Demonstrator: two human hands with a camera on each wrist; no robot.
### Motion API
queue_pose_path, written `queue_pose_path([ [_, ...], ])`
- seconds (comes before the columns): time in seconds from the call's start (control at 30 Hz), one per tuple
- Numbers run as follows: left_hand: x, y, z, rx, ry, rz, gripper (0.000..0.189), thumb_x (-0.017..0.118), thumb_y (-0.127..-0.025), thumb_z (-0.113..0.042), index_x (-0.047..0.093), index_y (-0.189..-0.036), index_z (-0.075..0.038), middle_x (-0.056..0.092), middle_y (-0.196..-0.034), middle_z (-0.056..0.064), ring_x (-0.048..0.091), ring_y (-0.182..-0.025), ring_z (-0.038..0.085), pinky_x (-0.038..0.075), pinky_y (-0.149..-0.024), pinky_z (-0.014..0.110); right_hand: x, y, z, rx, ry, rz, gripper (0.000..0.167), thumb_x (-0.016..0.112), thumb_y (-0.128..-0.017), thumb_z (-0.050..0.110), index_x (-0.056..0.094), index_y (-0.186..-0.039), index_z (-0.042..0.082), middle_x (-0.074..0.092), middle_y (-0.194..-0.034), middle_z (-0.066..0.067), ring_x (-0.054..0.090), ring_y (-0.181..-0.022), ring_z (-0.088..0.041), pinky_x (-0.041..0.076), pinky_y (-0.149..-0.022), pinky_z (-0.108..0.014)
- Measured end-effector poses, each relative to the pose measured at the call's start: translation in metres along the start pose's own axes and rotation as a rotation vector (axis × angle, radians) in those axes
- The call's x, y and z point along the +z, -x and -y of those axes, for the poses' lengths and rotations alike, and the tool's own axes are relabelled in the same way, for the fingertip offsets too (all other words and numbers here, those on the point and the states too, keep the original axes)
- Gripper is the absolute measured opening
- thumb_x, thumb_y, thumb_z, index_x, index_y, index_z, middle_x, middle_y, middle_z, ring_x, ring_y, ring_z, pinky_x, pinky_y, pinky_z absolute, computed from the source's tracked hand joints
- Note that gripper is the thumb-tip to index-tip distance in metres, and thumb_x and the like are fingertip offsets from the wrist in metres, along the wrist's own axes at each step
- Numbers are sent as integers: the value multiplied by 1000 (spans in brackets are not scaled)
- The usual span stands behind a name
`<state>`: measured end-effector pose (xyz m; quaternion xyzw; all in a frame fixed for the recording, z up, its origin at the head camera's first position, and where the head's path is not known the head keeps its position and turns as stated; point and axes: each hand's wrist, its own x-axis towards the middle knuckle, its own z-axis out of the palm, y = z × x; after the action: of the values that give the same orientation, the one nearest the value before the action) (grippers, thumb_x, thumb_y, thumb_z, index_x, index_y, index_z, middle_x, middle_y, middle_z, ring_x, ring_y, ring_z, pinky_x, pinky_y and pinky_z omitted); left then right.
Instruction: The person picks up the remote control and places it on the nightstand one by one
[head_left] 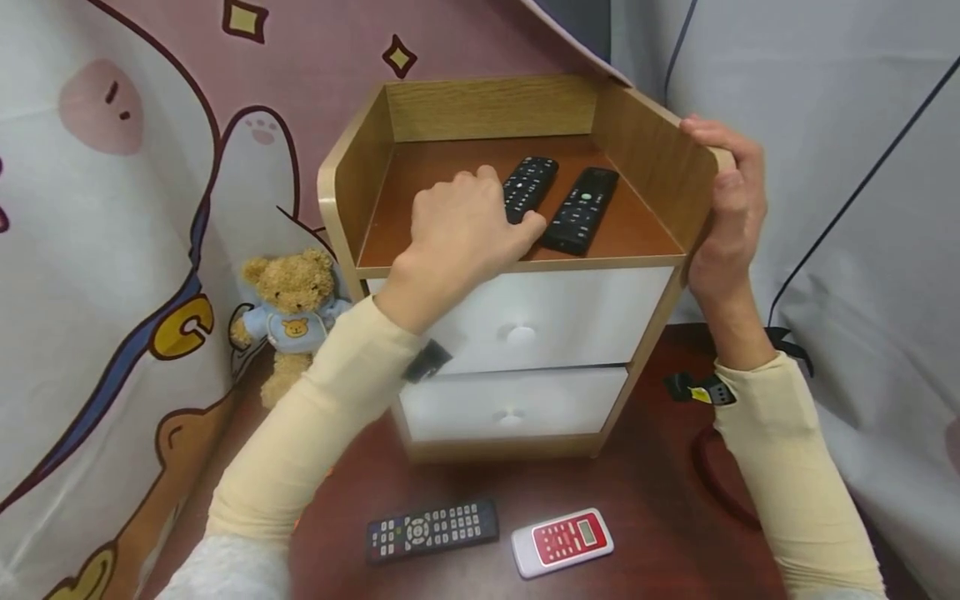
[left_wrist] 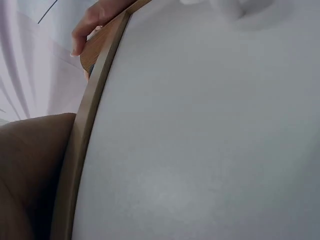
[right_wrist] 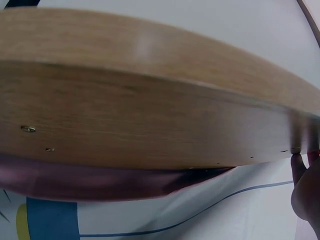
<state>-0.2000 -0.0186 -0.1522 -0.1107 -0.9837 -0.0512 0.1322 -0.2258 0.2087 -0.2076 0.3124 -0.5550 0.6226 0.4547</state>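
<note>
A small wooden cabinet (head_left: 651, 325) with two white drawers stands in the middle of the head view. On its brown top shelf lie two black remote controls, the left remote control (head_left: 534, 179) and the right remote control (head_left: 585, 208). My left hand (head_left: 468, 221) holds the left one by its near end, thumb at the lower edge; its other fingertips are hidden behind the hand. My right hand (head_left: 731, 208) grips the front of the cabinet's right side panel (head_left: 660, 150). That panel's wood fills much of the right wrist view, with fingers (right_wrist: 305, 192) at the far right.
On the dark red tabletop (head_left: 645, 483) before the cabinet lie a black remote control (head_left: 433, 531) and a white remote control (head_left: 562, 542) with a red face. A teddy bear (head_left: 294, 304) in a blue top sits left of the cabinet. Printed cloth (head_left: 135, 208) hangs behind.
</note>
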Motion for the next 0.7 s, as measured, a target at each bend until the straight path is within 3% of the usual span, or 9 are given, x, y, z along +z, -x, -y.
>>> queue_pose_path([
  [0.2,1,0,-1,-13,56,8,57,35,-99,-54,57,-118,-5,65,-108,9,63,-86,24,55,-76,41,0,1,-1,3,11,12,35,42,-91,23,62,-113,4,62,-125,-8,46,-127,-30,32,-110,-32],
  [0.5,1,-2,-7,5,97,3,53,32,-101,-49,59,-117,-7,63,-100,6,61,-79,21,54,-71,37,-1,1,2,8,3,2,35,41,-91,22,62,-113,4,61,-124,-9,46,-127,-30,32,-110,-32],
  [0.7,-2,2,-3,-3,84,-17,59,29,-103,-54,57,-127,-8,65,-110,8,64,-91,25,55,-80,42,2,1,8,32,13,-5,33,42,-90,21,61,-112,5,61,-123,-6,47,-126,-27,31,-110,-30],
])
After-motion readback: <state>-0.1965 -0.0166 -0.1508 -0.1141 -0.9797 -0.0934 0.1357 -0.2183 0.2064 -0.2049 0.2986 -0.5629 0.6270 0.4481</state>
